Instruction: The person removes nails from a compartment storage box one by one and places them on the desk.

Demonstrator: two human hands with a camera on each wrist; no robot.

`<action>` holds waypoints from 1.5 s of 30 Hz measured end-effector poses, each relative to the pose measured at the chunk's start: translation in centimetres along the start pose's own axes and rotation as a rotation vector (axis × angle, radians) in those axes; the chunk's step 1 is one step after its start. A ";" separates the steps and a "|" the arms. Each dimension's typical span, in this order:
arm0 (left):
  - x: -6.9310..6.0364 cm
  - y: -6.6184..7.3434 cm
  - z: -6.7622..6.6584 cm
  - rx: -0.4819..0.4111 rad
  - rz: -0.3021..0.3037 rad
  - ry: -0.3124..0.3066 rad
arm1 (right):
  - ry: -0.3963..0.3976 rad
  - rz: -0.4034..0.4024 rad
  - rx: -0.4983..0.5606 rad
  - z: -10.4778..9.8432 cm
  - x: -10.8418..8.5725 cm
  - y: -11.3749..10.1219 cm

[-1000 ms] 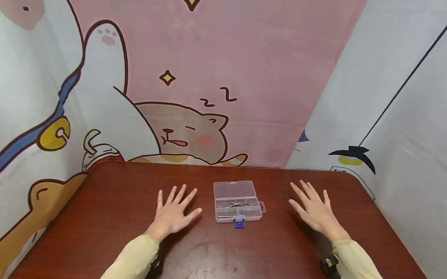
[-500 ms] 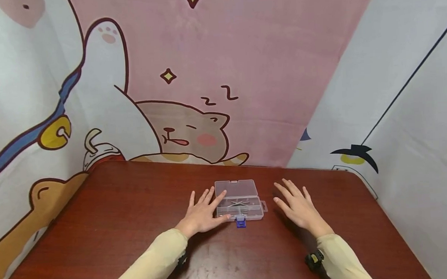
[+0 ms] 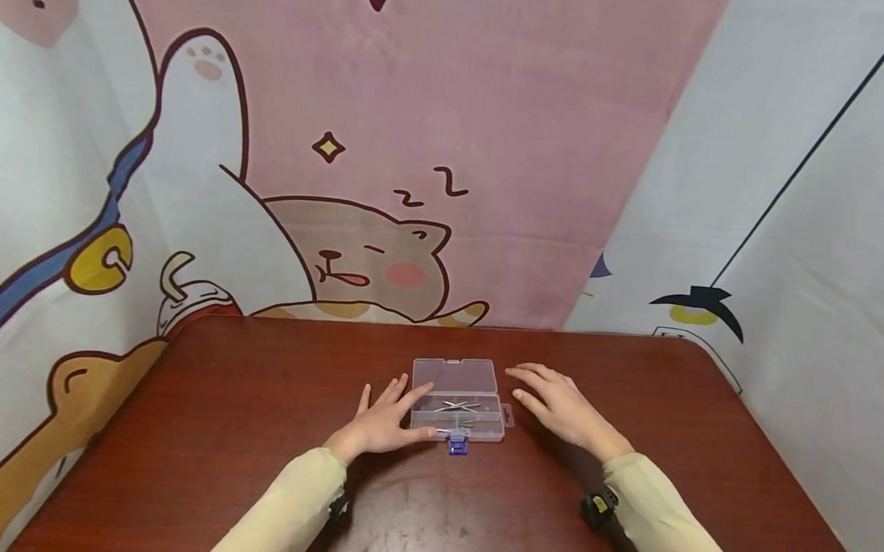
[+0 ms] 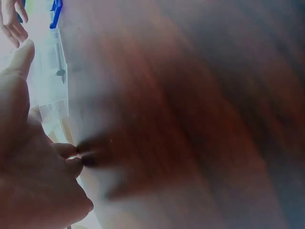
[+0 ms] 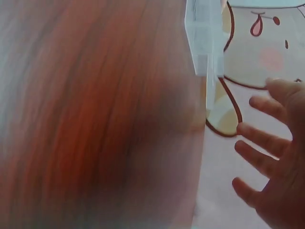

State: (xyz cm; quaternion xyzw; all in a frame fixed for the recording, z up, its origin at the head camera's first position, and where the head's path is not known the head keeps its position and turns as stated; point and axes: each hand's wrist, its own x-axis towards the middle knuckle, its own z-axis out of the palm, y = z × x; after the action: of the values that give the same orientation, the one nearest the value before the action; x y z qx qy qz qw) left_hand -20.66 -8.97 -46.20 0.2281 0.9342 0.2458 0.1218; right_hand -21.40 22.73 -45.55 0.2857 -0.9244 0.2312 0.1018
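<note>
A clear plastic compartment box [image 3: 486,427] lies on the table with its lid [image 3: 454,376] folded back and its blue latch [image 3: 458,446] facing front. Several thin metal nails [image 3: 458,406] lie inside; one nail [image 4: 59,59] shows its flat head through the wall in the left wrist view. My left hand [image 3: 374,428] is at the box's left end, thumb near the front corner and index finger over the hinge side, fingers mostly straight. Whether it presses on the box cannot be told. To the right of the box, my right hand [image 3: 566,413] hovers apart, fingers relaxed and holding nothing.
The brown wooden table [image 3: 219,434] extends around the box. Behind it hangs a cloth backdrop [image 3: 527,182] with cartoon animals. A clear hanging tab [image 3: 508,415] sticks out from the box's right side.
Both hands have come inward from wide apart. The left reached the box's left end, then shifted slightly left; the box also appears slightly further left. The right hand has moved closer to the box.
</note>
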 end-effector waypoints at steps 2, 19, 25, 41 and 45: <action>-0.1 -0.1 -0.1 -0.017 0.008 -0.008 | -0.008 -0.057 0.041 0.4 0.6 -0.5; 0.5 0.3 -0.5 -0.032 -0.024 -0.070 | -0.042 -0.051 0.241 4.9 4.1 -2.7; 0.8 -0.2 -0.5 -0.052 -0.032 -0.110 | -0.076 -0.038 0.210 5.1 4.6 -2.9; 1.7 -1.5 -0.4 -0.070 0.008 -0.097 | -0.090 -0.023 0.162 5.6 5.8 -2.8; 1.9 -1.3 -0.5 -0.086 0.017 -0.104 | -0.091 -0.025 0.230 5.4 5.5 -2.3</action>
State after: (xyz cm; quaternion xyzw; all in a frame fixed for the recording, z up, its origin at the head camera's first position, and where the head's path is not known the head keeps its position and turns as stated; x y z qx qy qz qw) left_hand -23.00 -9.25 -46.64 0.2432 0.9133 0.2744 0.1776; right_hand -24.88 15.75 -47.68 0.3173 -0.8918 0.3212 0.0295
